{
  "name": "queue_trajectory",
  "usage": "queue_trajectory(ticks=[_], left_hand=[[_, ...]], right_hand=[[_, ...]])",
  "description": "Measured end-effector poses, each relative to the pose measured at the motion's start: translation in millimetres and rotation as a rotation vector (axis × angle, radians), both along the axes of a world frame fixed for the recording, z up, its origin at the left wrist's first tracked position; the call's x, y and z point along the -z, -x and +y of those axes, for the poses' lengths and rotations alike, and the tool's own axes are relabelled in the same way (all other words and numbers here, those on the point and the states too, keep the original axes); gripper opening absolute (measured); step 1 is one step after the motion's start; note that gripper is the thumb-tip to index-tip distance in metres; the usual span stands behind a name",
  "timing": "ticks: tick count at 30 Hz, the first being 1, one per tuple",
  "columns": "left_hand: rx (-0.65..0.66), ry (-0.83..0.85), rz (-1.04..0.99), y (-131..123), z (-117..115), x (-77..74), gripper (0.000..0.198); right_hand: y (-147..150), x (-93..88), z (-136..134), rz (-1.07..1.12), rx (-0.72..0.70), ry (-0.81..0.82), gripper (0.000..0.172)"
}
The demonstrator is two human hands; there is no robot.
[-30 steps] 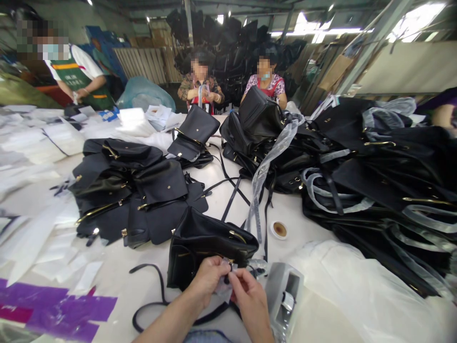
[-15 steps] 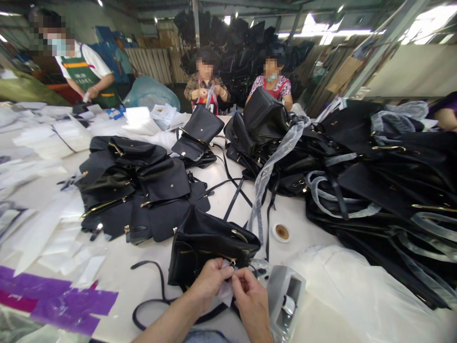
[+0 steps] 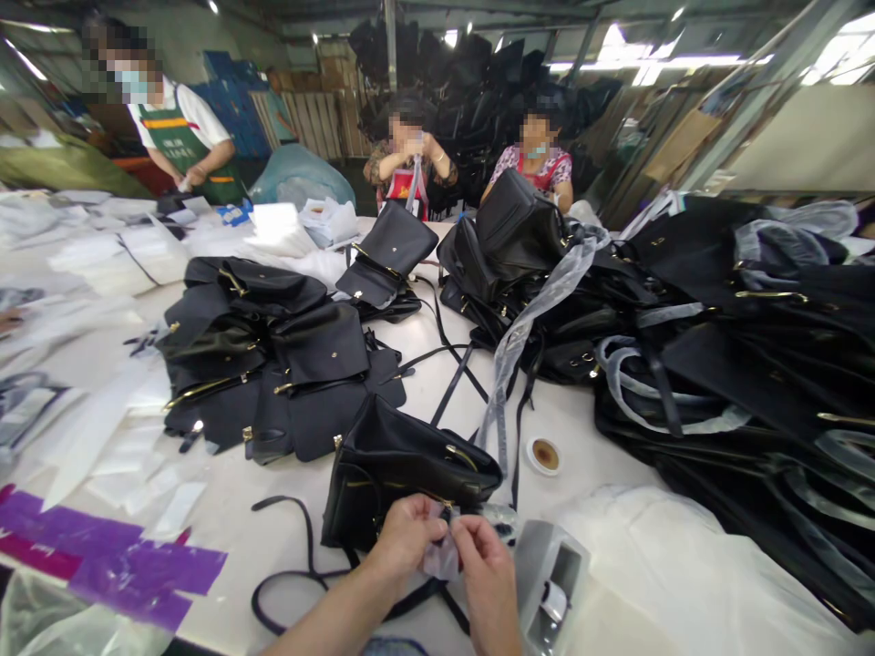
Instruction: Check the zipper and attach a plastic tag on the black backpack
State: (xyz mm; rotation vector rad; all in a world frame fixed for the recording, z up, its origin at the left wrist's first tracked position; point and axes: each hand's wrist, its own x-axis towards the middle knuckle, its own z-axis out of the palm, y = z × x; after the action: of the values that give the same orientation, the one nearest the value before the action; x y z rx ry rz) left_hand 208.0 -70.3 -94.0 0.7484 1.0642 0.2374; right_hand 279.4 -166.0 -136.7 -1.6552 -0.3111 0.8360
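A black bag (image 3: 389, 456) with gold zippers lies on its side at the near middle of the table. At its lower right edge, my left hand (image 3: 410, 533) pinches a small piece of thin translucent wrapping (image 3: 443, 554). Close beside it, my right hand (image 3: 482, 556) has thumb and forefinger pressed together on the wrapping's right side. The wrapping sits by the bag's zipper end, and the fingers partly hide it. A black strap (image 3: 301, 538) curls on the table left of my wrists.
A grey tape dispenser (image 3: 550, 583) stands right of my right hand, with a small round dish (image 3: 545, 455) beyond it. Black bags (image 3: 321, 342) pile up left and right. White sheets (image 3: 116, 251) and purple plastic (image 3: 129, 569) lie left. Three people work across the table.
My hands stay at the bag, the right fingers slightly farther from the left, and the wrapping looks more bunched. The person across in the middle has raised both hands toward the face.
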Motion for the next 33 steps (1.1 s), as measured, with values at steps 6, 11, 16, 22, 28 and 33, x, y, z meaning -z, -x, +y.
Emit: queue_trajectory(ticks=[6,11,16,22,28,33], left_hand=[[-0.069,-0.070,0.005,-4,-7,-10.0,0.010],[-0.080,-0.003,-0.016,-4,-9,-12.1,0.010],[-0.075,0.001,0.015,-4,-9,-11.4,0.010],[-0.077,-0.030,0.060,-5,-9,-11.2,0.010],[-0.054,-0.117,0.069,-3,-7,-6.3,0.012],[-0.036,-0.250,0.047,2,-11,7.9,0.022]], right_hand=[[0,0.7,-6,0.050,-0.009,-0.067,0.030],[-2,-5.0,-2,0.460,0.093,-0.222,0.039],[-1,-7.2,2,0.571,0.158,-0.206,0.039],[-1,-1.5,1,0.591,0.089,-0.115,0.043],[-7,-4.4,2,0.451,-0.017,-0.011,0.048],[-14,-14.8,3,0.083,-0.122,0.052,0.038]])
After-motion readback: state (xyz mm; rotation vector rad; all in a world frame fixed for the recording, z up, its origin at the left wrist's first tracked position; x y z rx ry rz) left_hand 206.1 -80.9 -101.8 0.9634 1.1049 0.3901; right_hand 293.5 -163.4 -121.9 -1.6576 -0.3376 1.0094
